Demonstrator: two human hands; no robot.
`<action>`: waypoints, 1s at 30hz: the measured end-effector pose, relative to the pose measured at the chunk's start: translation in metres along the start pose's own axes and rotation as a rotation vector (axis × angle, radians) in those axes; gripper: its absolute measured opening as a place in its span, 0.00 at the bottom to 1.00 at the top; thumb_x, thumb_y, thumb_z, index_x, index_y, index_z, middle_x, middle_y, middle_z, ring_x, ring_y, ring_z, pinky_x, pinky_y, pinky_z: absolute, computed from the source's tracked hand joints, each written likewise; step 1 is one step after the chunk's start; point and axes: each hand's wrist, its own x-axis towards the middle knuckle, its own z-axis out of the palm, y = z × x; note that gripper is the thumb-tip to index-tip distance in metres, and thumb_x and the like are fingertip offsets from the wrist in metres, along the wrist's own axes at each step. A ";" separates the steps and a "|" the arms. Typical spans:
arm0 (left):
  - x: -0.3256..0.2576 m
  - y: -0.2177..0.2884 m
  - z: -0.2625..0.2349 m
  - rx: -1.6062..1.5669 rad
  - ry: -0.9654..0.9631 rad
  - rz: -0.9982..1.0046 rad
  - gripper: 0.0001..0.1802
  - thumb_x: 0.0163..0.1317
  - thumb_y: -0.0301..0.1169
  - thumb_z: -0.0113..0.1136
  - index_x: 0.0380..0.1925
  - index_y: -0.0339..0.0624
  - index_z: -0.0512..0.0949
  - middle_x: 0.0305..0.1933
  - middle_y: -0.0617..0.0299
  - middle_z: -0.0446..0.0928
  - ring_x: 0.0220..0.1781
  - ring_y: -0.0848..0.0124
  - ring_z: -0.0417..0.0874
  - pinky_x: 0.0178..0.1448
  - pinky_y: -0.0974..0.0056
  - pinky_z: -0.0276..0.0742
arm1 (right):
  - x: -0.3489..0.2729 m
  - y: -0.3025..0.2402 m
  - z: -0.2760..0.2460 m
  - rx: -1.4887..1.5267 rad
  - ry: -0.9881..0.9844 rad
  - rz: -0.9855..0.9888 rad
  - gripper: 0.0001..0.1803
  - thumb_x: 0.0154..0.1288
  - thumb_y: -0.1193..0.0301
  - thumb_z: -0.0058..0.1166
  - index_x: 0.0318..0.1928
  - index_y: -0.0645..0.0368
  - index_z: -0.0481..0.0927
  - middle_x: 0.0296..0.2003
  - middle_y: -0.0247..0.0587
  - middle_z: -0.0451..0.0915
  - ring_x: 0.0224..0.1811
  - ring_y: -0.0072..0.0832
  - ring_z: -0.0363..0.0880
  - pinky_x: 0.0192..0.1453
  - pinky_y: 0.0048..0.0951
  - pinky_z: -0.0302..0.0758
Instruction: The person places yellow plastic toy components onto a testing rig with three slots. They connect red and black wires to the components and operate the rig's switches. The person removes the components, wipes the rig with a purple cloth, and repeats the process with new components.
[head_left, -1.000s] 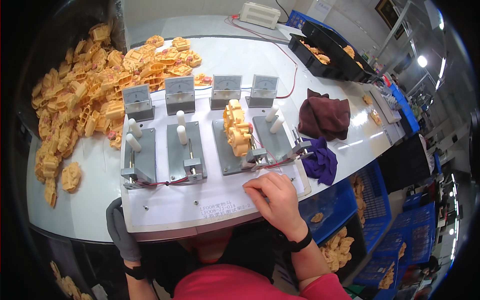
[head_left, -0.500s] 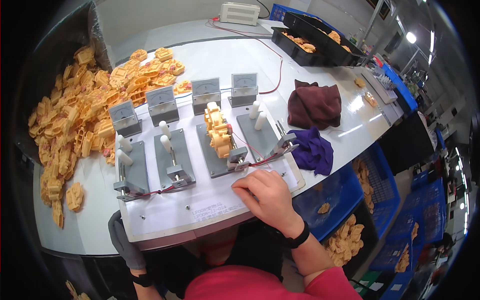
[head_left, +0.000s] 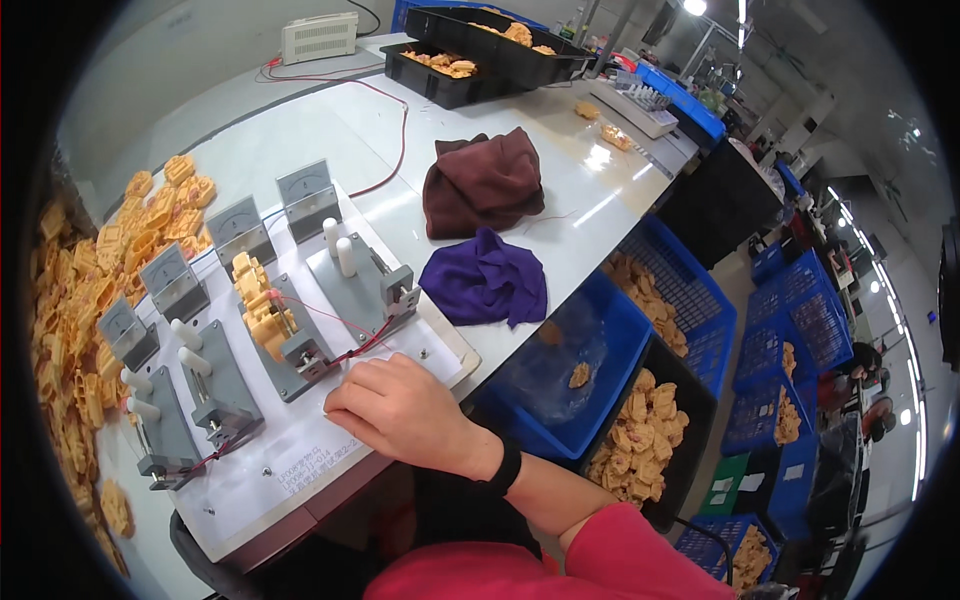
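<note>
My right hand (head_left: 400, 412) rests on the front of a white-topped test board (head_left: 235, 525), its fingers curled together and nothing visible in them. Close beyond it, a yellow-orange plastic housing (head_left: 266, 322) sits on one of the grey fixture plates, against a metal clamp block (head_left: 305, 352) with red wires. Another plate with two white pegs (head_left: 338, 250) holds no housing. Analog meters (head_left: 240, 230) stand in a row behind the plates. My left hand (head_left: 192, 555), in a grey glove, is at the board's lower left edge, mostly hidden; its fingers do not show.
A heap of yellow-orange housings (head_left: 75, 330) covers the table's left side. Brown cloth (head_left: 485, 185) and purple cloth (head_left: 488, 280) lie right of the board. Black trays (head_left: 450, 90) stand at the back. Blue bins (head_left: 545, 420) and a black bin of housings (head_left: 640, 440) sit below the right edge.
The view has swung to the right, so the board and heap appear farther left and more bins show. My right hand keeps its curled pose by the same fixture.
</note>
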 end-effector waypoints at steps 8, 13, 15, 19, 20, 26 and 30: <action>-0.002 0.000 0.000 -0.007 0.029 -0.023 0.25 0.71 0.38 0.44 0.60 0.31 0.71 0.56 0.55 0.72 0.59 0.64 0.74 0.65 0.62 0.69 | -0.001 0.000 0.000 -0.002 -0.005 0.001 0.06 0.63 0.68 0.63 0.36 0.53 0.80 0.30 0.32 0.75 0.36 0.30 0.78 0.40 0.32 0.69; 0.007 -0.004 0.003 -0.227 -0.163 0.040 0.24 0.73 0.38 0.44 0.59 0.30 0.71 0.56 0.55 0.73 0.59 0.64 0.74 0.66 0.62 0.68 | -0.002 0.002 -0.005 -0.014 -0.022 0.007 0.08 0.62 0.67 0.64 0.38 0.54 0.79 0.32 0.33 0.76 0.35 0.31 0.78 0.41 0.32 0.70; 0.014 -0.054 -0.012 -0.202 -0.164 0.119 0.22 0.73 0.35 0.47 0.59 0.30 0.72 0.56 0.56 0.74 0.59 0.65 0.74 0.66 0.62 0.68 | -0.001 -0.003 -0.008 0.109 0.002 0.108 0.13 0.60 0.66 0.65 0.43 0.53 0.78 0.34 0.34 0.77 0.36 0.34 0.77 0.43 0.35 0.71; 0.024 0.070 -0.035 -0.201 0.016 -0.089 0.18 0.71 0.27 0.52 0.58 0.30 0.73 0.52 0.61 0.75 0.53 0.69 0.74 0.62 0.65 0.69 | 0.002 -0.007 -0.005 0.476 0.178 0.276 0.25 0.59 0.71 0.69 0.55 0.58 0.74 0.43 0.40 0.77 0.41 0.32 0.77 0.50 0.33 0.75; 0.032 0.103 -0.038 -0.204 -0.013 0.016 0.19 0.69 0.26 0.54 0.58 0.31 0.73 0.51 0.60 0.76 0.52 0.69 0.74 0.62 0.64 0.69 | 0.006 -0.009 -0.005 0.467 0.155 0.218 0.26 0.59 0.71 0.68 0.57 0.58 0.73 0.45 0.41 0.77 0.41 0.32 0.77 0.50 0.32 0.75; 0.104 0.286 0.029 0.307 -0.536 0.925 0.31 0.52 0.28 0.68 0.59 0.44 0.75 0.55 0.53 0.76 0.59 0.55 0.74 0.64 0.57 0.69 | 0.016 -0.011 -0.002 0.568 0.173 0.276 0.26 0.62 0.71 0.67 0.60 0.58 0.74 0.46 0.41 0.77 0.42 0.30 0.78 0.49 0.31 0.75; 0.132 0.312 0.097 0.680 -0.723 1.205 0.33 0.46 0.33 0.73 0.57 0.52 0.78 0.58 0.58 0.77 0.64 0.54 0.72 0.67 0.55 0.69 | 0.013 -0.005 0.003 0.621 0.147 0.140 0.18 0.61 0.72 0.67 0.51 0.58 0.78 0.40 0.38 0.79 0.38 0.28 0.78 0.43 0.28 0.75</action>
